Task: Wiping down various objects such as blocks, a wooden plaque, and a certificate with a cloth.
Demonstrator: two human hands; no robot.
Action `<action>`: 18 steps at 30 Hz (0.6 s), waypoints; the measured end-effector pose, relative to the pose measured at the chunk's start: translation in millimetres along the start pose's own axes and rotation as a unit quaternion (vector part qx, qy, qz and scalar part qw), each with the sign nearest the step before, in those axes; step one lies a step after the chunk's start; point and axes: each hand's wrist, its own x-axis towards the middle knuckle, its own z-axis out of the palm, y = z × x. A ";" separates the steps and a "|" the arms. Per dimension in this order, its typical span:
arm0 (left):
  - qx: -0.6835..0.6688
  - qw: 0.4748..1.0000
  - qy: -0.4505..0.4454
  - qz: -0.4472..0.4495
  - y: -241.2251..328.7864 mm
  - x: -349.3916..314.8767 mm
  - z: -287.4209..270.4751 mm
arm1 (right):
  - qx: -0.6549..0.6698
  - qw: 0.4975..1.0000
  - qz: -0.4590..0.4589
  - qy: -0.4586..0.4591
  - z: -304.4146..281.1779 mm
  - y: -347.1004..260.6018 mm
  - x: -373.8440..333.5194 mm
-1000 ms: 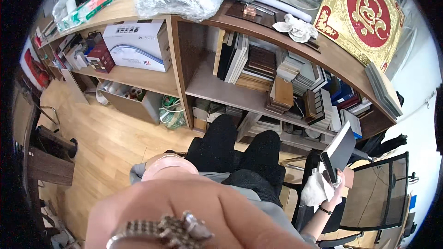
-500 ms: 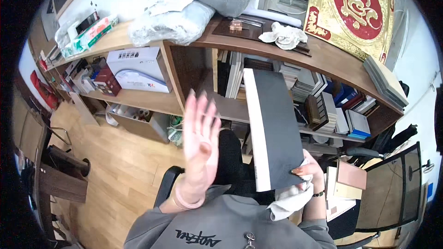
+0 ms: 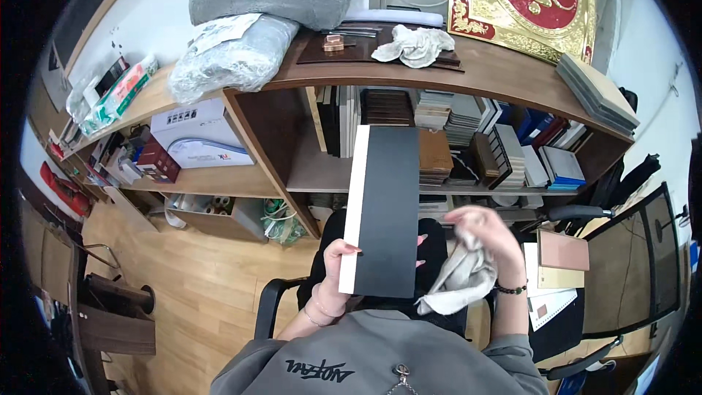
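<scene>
Upright in front of me stands a long book-shaped object (image 3: 389, 212), black on its broad face with a white strip down its left side. Whether it is a book or a box, I cannot tell. My left hand (image 3: 336, 267) is closed round its lower part, thumb on the white strip and fingertips showing past the right edge. Just to the right, apart from it, my right hand (image 3: 488, 234) is closed on a whitish cloth (image 3: 462, 278) that hangs down in folds. That hand is slightly blurred.
Ahead runs a wooden shelf unit (image 3: 504, 77) filled with books and sample boards. On its top lie a plastic-wrapped bundle (image 3: 234, 51), another crumpled cloth (image 3: 415, 45) and a gold-and-red panel (image 3: 461, 11). At right, a chair (image 3: 629, 263) stands by several flat boards (image 3: 563, 250).
My left hand, raised open before, now grips the book-shaped object, which has shifted left and straightened. My right hand has let go of it and moved right with the cloth.
</scene>
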 end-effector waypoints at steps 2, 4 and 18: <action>-0.042 0.999 -0.032 -0.006 3.2 -1.8 11.3 | 0.241 0.956 -0.079 0.148 -29.7 -8.4 -7.7; -0.042 0.999 -0.032 0.006 3.3 -8.6 2.4 | 0.369 0.903 -0.141 0.171 -35.6 -17.1 -6.9; 0.029 0.995 0.061 -0.068 -14.7 -40.1 -24.3 | -0.477 0.696 -0.448 0.297 68.3 -54.2 64.6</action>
